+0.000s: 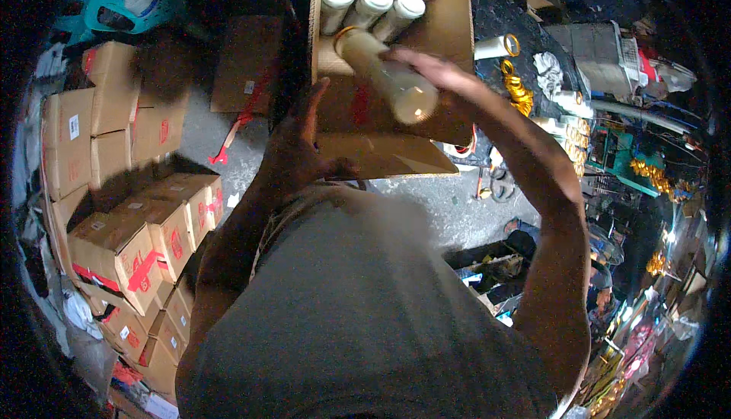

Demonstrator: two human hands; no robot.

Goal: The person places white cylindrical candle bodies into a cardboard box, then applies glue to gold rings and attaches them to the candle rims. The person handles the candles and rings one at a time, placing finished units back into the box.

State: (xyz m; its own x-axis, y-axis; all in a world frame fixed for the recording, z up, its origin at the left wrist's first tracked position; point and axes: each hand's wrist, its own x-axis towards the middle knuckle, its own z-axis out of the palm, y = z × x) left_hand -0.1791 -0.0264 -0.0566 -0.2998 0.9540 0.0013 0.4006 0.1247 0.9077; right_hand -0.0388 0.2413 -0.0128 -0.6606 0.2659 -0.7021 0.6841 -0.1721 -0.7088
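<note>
The right hand (435, 69) is blurred, and its fingers are clamped on a pale cylinder (384, 73) with a gold rim, held tilted over the open box (438, 35). The left hand (293, 141) is at the near left corner of the box, its fingers apart; whether they press the cardboard, the writer cannot tell. At the far side inside the box stand 3 white-topped cylinders (372, 0). Gold rings (518, 88) lie right of the box.

The box (443, 42) is matt cardboard — the cylinder (380, 70) smooth and glossy.
</note>
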